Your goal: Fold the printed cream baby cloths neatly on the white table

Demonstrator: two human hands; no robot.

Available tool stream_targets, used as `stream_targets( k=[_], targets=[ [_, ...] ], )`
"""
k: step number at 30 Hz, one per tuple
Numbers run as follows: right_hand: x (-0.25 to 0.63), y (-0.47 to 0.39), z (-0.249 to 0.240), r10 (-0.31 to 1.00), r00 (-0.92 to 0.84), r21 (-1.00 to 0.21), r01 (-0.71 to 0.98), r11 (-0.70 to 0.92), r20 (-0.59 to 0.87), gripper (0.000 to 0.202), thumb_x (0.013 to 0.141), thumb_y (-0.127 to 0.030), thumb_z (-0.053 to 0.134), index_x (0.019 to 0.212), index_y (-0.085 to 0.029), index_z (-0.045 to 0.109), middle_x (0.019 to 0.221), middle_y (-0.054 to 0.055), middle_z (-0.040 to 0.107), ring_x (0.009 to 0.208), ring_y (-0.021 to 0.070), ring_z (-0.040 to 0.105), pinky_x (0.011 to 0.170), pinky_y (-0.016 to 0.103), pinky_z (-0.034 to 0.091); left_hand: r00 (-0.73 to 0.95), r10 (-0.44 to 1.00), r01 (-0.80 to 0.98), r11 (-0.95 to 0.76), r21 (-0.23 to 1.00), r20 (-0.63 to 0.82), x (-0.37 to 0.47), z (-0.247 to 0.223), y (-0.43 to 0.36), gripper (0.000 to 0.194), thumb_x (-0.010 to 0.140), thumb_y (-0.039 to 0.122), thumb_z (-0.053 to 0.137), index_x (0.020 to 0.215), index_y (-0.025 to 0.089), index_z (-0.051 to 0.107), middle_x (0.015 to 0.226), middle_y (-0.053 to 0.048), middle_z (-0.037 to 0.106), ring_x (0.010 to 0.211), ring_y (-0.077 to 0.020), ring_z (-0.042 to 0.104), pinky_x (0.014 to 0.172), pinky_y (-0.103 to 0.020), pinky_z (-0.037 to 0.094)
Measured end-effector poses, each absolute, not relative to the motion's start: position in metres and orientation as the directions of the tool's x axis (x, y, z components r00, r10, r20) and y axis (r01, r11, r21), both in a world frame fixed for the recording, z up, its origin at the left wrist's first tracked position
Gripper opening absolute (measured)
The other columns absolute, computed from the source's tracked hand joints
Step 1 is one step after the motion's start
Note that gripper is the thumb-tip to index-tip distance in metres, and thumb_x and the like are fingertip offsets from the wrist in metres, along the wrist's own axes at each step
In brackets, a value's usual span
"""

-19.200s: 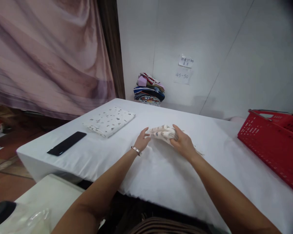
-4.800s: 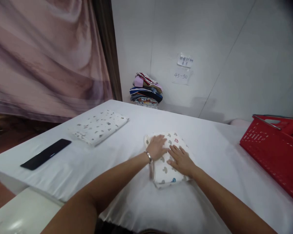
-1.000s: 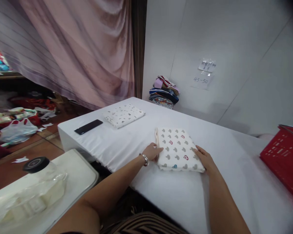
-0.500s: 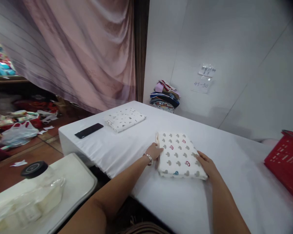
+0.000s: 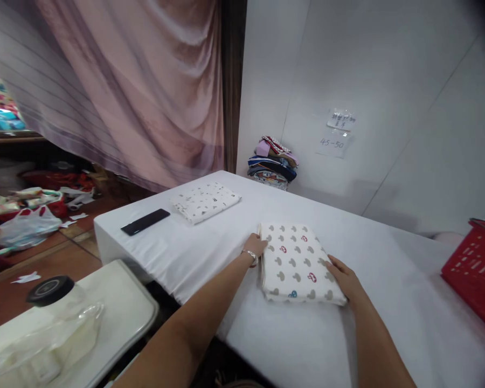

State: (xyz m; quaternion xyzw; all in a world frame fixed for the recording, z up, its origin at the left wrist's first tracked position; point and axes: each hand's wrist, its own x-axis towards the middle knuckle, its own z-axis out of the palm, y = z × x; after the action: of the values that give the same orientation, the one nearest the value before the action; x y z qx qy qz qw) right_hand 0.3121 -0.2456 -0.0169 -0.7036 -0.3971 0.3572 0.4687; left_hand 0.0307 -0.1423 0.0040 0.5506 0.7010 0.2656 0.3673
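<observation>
A folded white cloth [image 5: 295,264] with grey, red and blue mushroom prints lies flat on the white-covered table [image 5: 210,248]. At its left edge is my left hand [image 5: 256,247], a bracelet on the wrist, with the fingers closed around the fold and partly hidden by it. My right hand [image 5: 344,276] grips the opposite edge, thumb and fingers against the cloth's right side. Farther back on the left, a second folded white cloth [image 5: 206,202] with small dark prints lies untouched by either hand.
A black phone [image 5: 145,221] lies near the table's left edge. To the right stands a red basket [image 5: 475,275]. Folded clothes are stacked [image 5: 272,164] by the wall. A white side surface [image 5: 117,302] at lower left holds a black-lidded container [image 5: 50,291] and clear plastic packaging.
Both hands keep their places at the cloth's two edges, and the cloth lies nearly as before. The view has shifted slightly.
</observation>
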Motion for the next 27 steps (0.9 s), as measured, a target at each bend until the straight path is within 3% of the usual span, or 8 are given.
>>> stream_targets(
  k=[8, 17, 27],
  targets=[
    [0.311, -0.245, -0.017, 0.898, 0.423, -0.953, 0.204, -0.226, -0.122, 0.058, 0.064, -0.045, 0.070, 0.115, -0.018, 0.065, 0.112, 0.006, 0.067, 0.104, 0.0264, 0.061, 0.086, 0.033, 0.052, -0.079, 0.979, 0.620, 0.198, 0.759, -0.190, 0.033, 0.010, -0.124, 0.052, 0.077, 0.048, 0.059, 0.115, 0.013, 0.053, 0.116, -0.015, 0.063, 0.105, -0.0273, 0.060, 0.082, -0.031, 0.043],
    [0.315, -0.243, -0.023, 0.908, 0.404, -0.953, 0.215, -0.213, -0.112, 0.057, 0.064, -0.047, 0.071, 0.115, -0.021, 0.065, 0.116, 0.005, 0.066, 0.110, 0.0281, 0.058, 0.093, 0.037, 0.048, -0.130, 0.975, 0.611, 0.220, 0.761, -0.178, 0.037, -0.003, -0.110, 0.038, 0.084, 0.036, 0.053, 0.114, 0.013, 0.053, 0.117, -0.013, 0.063, 0.106, -0.0233, 0.060, 0.083, -0.027, 0.043],
    [0.307, -0.247, -0.016, 0.924, 0.370, -0.963, 0.200, -0.180, -0.096, 0.054, 0.069, -0.046, 0.067, 0.117, -0.022, 0.063, 0.119, 0.004, 0.064, 0.111, 0.0262, 0.058, 0.096, 0.037, 0.046, -0.101, 0.982, 0.671, 0.187, 0.717, -0.162, 0.036, -0.001, -0.094, 0.036, 0.084, 0.042, 0.054, 0.108, 0.015, 0.057, 0.113, -0.014, 0.065, 0.107, -0.0241, 0.060, 0.083, -0.027, 0.042]
  ],
)
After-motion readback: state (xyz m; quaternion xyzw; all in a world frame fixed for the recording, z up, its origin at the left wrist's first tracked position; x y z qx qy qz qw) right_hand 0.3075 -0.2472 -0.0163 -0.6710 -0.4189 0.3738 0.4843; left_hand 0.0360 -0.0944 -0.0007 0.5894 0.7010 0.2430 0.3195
